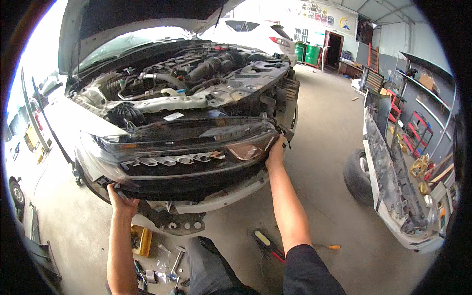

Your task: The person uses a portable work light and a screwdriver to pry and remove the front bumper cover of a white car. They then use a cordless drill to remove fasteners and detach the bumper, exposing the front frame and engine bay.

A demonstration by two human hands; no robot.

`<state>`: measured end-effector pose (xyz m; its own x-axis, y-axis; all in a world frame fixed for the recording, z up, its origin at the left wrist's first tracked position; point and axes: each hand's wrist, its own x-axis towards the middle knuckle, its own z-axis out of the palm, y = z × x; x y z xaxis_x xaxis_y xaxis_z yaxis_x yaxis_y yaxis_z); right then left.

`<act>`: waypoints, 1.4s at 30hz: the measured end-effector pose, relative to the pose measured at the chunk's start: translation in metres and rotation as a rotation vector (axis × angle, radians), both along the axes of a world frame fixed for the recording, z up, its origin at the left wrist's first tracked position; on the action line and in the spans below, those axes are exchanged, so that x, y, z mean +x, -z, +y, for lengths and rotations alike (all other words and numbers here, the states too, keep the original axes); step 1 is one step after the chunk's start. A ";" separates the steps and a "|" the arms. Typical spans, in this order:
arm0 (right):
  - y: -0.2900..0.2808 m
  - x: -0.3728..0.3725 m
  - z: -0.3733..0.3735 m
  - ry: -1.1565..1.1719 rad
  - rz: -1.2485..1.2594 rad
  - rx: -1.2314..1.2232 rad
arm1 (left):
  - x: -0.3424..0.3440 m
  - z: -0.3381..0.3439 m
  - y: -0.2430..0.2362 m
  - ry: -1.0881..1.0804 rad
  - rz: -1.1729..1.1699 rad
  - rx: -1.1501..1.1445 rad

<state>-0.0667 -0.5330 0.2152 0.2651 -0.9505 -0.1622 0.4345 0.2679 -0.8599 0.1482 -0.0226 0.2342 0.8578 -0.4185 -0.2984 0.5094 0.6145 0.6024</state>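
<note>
A large headlight with a clear lens and a row of small shiny elements spans the front corner of a white car. My left hand grips its lower left end from below, thumb up against the edge. At the right end, my right hand is wrapped round the edge of the headlight; some of its fingers are hidden behind it. Behind the headlight lies the open engine bay, with hoses and a bare upper frame panel. Under the headlight shows the car's bare front bar.
The raised hood overhangs the engine bay. A yellow parts box, a hammer, a work lamp and a screwdriver lie on the floor near my legs. A removed bumper and a tire stand at right.
</note>
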 end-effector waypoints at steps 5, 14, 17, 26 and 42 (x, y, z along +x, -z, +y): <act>-0.044 -0.012 0.062 0.048 0.138 0.038 | -0.001 0.016 0.001 -0.070 0.033 0.021; -0.001 -0.021 0.053 -0.175 -0.253 -0.247 | -0.003 0.019 -0.007 -0.007 -0.013 0.081; -0.006 -0.014 0.049 -0.036 0.018 -0.135 | -0.004 0.018 -0.002 0.001 0.054 0.059; -0.045 -0.040 0.037 0.165 0.276 -0.597 | -0.004 0.029 0.005 0.246 -0.053 -0.091; -0.303 0.107 0.156 -0.891 1.845 -1.510 | -0.161 0.186 -0.120 0.466 0.336 0.657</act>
<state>0.0402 -0.3767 0.5181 0.8804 -0.4118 -0.2350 -0.3671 -0.9057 0.2119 -0.0126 0.1638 0.3540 0.4651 -0.3597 -0.8089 0.8367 -0.1199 0.5344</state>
